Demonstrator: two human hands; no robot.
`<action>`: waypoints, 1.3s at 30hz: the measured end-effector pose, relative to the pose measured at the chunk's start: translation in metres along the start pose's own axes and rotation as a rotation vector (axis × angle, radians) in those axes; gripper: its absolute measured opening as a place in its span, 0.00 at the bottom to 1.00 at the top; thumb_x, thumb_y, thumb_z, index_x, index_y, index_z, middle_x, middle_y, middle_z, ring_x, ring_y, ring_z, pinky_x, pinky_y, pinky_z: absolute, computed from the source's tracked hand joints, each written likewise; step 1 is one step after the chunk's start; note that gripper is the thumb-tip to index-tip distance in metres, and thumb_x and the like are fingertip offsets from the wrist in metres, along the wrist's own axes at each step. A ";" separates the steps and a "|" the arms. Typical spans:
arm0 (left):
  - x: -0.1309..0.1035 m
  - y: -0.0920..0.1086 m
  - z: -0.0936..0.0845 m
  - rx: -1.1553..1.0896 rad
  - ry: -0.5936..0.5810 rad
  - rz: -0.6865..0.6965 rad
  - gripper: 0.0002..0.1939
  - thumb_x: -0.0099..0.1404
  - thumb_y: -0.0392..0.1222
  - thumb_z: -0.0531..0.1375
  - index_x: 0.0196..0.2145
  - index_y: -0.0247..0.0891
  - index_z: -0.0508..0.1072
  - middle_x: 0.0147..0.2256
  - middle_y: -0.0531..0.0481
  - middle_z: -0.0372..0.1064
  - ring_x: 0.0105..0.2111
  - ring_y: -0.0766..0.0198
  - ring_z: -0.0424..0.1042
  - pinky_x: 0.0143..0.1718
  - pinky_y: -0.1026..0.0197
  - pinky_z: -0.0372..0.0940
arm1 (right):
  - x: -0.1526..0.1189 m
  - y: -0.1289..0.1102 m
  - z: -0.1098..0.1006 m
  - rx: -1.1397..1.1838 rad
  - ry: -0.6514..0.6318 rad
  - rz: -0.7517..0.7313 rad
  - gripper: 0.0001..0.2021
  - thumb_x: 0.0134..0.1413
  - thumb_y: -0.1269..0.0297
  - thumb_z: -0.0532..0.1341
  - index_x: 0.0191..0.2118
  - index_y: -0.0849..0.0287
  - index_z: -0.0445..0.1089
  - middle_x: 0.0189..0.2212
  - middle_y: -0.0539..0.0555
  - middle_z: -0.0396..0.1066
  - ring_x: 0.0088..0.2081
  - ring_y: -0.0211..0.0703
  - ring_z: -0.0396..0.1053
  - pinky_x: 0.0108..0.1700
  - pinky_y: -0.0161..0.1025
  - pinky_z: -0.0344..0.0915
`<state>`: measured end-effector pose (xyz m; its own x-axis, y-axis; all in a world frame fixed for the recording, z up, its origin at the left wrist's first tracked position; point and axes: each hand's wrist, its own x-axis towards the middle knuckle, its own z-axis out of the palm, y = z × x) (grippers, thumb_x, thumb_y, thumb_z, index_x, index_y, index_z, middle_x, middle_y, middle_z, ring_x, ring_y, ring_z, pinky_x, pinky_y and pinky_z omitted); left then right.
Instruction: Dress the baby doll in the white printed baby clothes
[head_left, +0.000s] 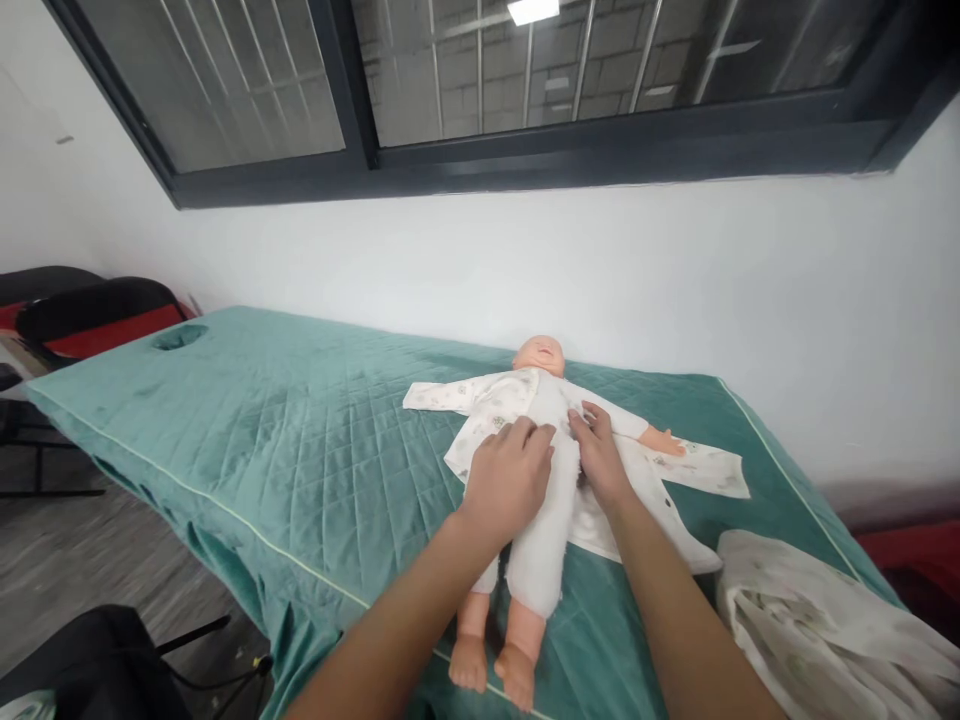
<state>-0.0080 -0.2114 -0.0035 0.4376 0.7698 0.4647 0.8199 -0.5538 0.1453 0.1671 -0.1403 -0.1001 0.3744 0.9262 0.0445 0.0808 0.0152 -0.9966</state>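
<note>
A baby doll (541, 354) lies on its back, its head towards the wall and its bare feet towards me. White fluffy clothing (551, 530) covers its trunk and legs. A white printed baby jacket (442, 396) lies under and partly over it; the sleeve on the left shows no doll hand. On the right the doll's hand (664, 441) rests on the other, spread sleeve. My left hand (514, 470) lies over the doll's belly, fingers curled into the fluffy clothing. My right hand (600, 452) grips that clothing at the doll's side, fingertips partly hidden.
A green quilted cover (300, 430) drapes the bed, with a face hole (180, 337) at its far left. Crumpled pale cloth (817, 610) lies at the near right. Chairs (112, 315) stand beyond the left end. The wall (465, 260) and window run behind.
</note>
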 end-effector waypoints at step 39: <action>-0.077 -0.067 0.026 -0.654 0.034 -0.618 0.09 0.60 0.35 0.58 0.39 0.39 0.72 0.39 0.50 0.74 0.42 0.61 0.72 0.45 0.59 0.64 | -0.004 0.003 -0.004 -0.132 0.005 -0.036 0.35 0.54 0.41 0.56 0.62 0.56 0.57 0.62 0.62 0.58 0.59 0.52 0.62 0.63 0.49 0.54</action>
<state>-0.0868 -0.2254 -0.0721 -0.0308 0.9862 0.1627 0.5266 -0.1224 0.8412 0.1699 -0.1456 -0.1025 0.3738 0.9240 0.0805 0.2150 -0.0019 -0.9766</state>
